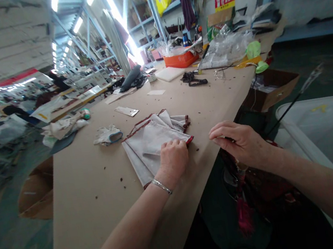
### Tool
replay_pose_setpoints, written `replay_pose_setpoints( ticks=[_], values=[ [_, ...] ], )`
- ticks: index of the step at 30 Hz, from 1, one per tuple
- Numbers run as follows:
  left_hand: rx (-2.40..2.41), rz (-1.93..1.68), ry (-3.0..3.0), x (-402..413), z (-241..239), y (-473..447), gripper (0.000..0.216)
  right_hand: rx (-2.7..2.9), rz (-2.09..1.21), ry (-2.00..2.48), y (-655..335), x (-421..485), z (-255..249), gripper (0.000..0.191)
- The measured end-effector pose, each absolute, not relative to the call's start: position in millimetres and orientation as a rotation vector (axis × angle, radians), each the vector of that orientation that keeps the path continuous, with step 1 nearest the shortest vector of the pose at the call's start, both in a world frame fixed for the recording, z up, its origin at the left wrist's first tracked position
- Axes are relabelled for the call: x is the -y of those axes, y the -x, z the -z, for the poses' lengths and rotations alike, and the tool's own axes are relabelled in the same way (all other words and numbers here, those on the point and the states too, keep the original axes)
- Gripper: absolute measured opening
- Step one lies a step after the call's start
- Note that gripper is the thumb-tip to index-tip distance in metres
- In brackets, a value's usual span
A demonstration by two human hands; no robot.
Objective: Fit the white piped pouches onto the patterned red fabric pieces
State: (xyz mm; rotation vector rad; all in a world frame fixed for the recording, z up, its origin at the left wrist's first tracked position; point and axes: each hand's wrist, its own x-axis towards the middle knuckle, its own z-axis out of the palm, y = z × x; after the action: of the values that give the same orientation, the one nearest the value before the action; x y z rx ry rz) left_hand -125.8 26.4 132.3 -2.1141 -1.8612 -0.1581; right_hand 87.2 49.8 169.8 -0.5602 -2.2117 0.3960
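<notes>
A stack of grey fabric pieces with dark red edging (152,141) lies on the long brown worktable (101,193). My left hand (173,159) rests on the near right corner of the stack, fingers curled and pressing the cloth. My right hand (240,140) hovers at the table's right edge, just right of the stack, with its fingers pinched together around something dark that I cannot make out. A silver bracelet (161,186) sits on my left wrist.
A crumpled glove (108,136) and a small flat card (127,111) lie left of the stack. Black straps (193,79), an orange tray (180,59) and plastic bags (226,50) crowd the far end. Cardboard boxes (36,193) stand on the floor; a white bin (328,132) stands at right.
</notes>
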Motion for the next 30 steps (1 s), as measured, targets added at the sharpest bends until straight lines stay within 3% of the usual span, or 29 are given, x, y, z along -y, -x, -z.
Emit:
replay_pose_setpoints(
  ticks=[4,11,15,21,30],
  values=[
    [1.937,0.197,2.108,-26.6,-140.0,133.9,0.025,2.379,-0.370,0.552,-65.2,-58.3,-181.3,0.019],
    [1.907,0.472,2.149,-8.5,-166.2,142.8,0.014,2.718,0.077,0.700,-5.8,-75.3,-184.9,0.022],
    [1.855,0.347,2.022,4.2,-170.4,141.5,0.015,2.809,0.160,0.917,17.8,-74.6,-191.4,0.026],
    [1.878,0.154,1.917,21.3,-166.2,144.0,0.036,2.731,0.223,1.145,7.7,-63.3,-206.7,0.026],
    [2.016,0.255,2.027,70.0,-157.2,134.9,0.012,2.730,0.259,1.273,-52.0,-22.1,-173.1,0.024]
  ],
)
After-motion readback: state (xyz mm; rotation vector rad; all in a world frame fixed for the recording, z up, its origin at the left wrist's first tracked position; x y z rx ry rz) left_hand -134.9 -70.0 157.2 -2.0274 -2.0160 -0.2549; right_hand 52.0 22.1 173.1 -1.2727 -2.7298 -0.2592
